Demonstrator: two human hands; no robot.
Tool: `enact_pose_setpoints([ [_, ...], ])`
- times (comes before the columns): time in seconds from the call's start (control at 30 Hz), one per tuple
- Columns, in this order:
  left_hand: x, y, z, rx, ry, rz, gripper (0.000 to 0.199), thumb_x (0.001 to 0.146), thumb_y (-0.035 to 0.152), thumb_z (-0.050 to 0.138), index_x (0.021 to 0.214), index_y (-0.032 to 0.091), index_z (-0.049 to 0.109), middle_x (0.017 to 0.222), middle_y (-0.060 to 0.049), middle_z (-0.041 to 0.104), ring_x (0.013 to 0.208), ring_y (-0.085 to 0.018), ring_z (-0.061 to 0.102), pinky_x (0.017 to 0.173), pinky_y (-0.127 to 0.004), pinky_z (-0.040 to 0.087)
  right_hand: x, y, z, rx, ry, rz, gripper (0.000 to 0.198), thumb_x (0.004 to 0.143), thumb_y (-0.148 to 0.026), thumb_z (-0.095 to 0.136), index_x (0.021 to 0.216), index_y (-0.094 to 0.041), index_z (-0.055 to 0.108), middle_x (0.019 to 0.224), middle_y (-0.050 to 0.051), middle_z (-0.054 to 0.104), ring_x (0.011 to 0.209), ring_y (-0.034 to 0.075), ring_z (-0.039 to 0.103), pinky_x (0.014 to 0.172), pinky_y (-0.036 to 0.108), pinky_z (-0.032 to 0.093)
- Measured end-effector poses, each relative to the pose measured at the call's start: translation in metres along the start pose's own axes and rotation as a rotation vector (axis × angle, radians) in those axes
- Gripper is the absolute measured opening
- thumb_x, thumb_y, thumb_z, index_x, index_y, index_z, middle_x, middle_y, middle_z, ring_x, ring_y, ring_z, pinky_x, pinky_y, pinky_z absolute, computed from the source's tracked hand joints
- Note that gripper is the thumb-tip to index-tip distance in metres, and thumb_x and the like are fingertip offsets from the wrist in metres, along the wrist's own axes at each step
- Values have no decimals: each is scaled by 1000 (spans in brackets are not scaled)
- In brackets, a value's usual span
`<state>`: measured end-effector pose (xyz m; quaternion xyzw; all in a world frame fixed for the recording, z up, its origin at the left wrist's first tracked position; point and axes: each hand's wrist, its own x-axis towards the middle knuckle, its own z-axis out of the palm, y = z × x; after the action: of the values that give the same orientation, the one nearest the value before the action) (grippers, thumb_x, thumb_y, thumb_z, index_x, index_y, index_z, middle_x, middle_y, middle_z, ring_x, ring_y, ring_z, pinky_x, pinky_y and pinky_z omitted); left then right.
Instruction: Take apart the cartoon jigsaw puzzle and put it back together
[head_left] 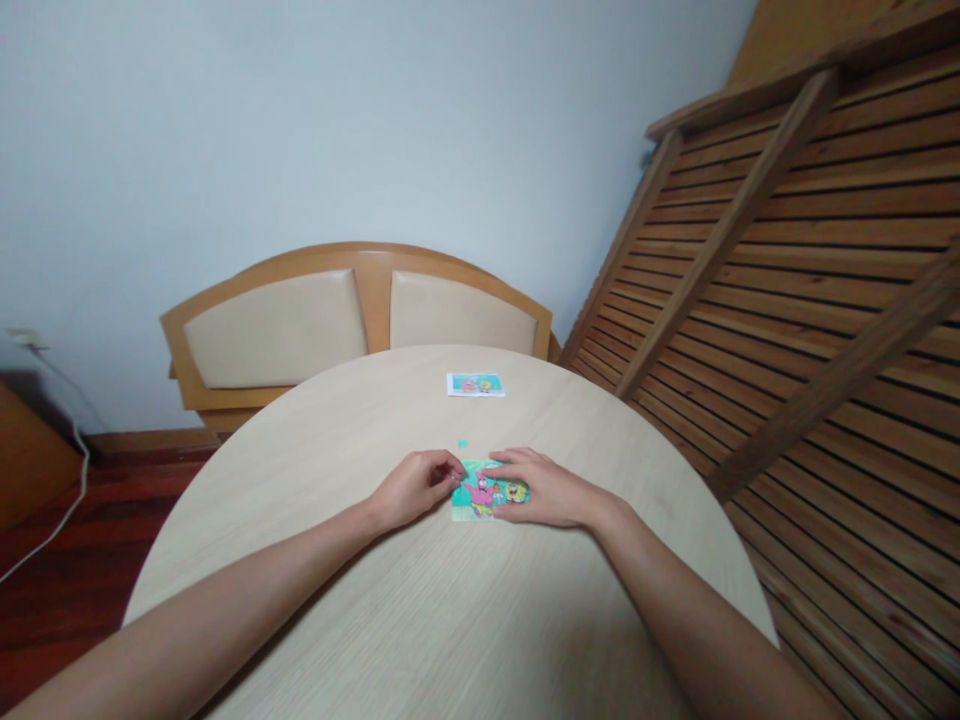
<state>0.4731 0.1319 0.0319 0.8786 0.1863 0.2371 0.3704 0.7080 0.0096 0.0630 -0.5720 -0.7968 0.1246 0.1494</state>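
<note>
A small teal jigsaw puzzle with a pink starfish figure and a yellow sponge figure lies flat on the round table. My left hand is at its left edge, thumb and index finger pinched together; whatever is between the fingertips is too small to make out. Across the right part of the puzzle rests my right hand, fingers spread and partly covering the sponge figure. Just beyond the puzzle's upper edge lies one loose teal puzzle piece.
Farther back on the table is a white-bordered picture card with similar figures. Behind the table stands a wooden headboard with cream panels against the wall. A slatted wooden frame leans at the right. A white cable hangs at the left.
</note>
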Motion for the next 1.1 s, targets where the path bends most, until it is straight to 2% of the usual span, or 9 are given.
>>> enact_pose_setpoints([
  [0.13,-1,8,-3,153,-23,72,15,87,16,56,95,18,69,90,-3,73,80,-16,66,74,-27,50,0,0,0,2,5,-1,60,82,-60,68,135,-31,63,146,10,52,135,32,45,113,49,35],
  [0.43,1,2,-3,177,2,90,17,87,19,59,102,18,66,97,-5,72,87,-18,67,81,-30,54,0,-1,-1,12,-3,6,61,82,-60,68,136,-32,62,147,9,51,135,33,45,113,49,35],
  [0.5,2,-3,-3,232,37,133,25,88,23,59,112,18,64,109,-8,71,100,-21,66,91,-35,53,0,-2,-2,9,-2,6,60,82,-59,68,135,-32,62,147,9,52,135,33,46,113,49,35],
  [0.57,3,-7,-3,324,31,186,38,90,27,57,127,18,58,130,-11,64,121,-24,58,106,-40,46,0,-2,-2,5,0,3,60,82,-59,68,135,-31,63,146,10,52,134,32,46,113,49,36],
  [0.7,5,-10,-3,491,-82,147,55,95,34,49,147,15,43,153,-13,44,142,-31,39,118,-49,31,-1,-3,-1,4,4,12,60,82,-58,69,135,-30,63,146,10,52,135,32,45,113,49,35],
  [0.77,6,-9,-3,516,-103,104,54,98,36,45,147,15,43,153,-13,44,142,-32,39,117,-50,31,-1,-3,-1,7,2,13,60,82,-58,69,134,-30,63,146,11,52,135,32,45,113,49,35],
  [0.87,6,-8,-9,545,-50,75,50,98,35,45,142,14,49,144,-15,54,136,-33,47,114,-50,35,-1,-3,-1,13,0,4,60,82,-58,69,135,-30,63,147,10,52,135,32,46,113,48,35],
  [0.97,5,-10,-21,580,16,47,39,94,27,50,130,15,59,125,-14,67,117,-29,61,103,-43,46,-1,-3,-2,14,2,0,59,82,-57,69,135,-31,62,146,10,52,135,31,46,113,48,35],
  [1.1,3,-18,-35,556,56,-18,25,89,19,52,110,19,67,111,-8,72,105,-25,65,92,-38,51,-1,-2,-2,13,-4,-2,59,82,-58,69,135,-31,63,147,10,51,135,32,46,113,47,35],
])
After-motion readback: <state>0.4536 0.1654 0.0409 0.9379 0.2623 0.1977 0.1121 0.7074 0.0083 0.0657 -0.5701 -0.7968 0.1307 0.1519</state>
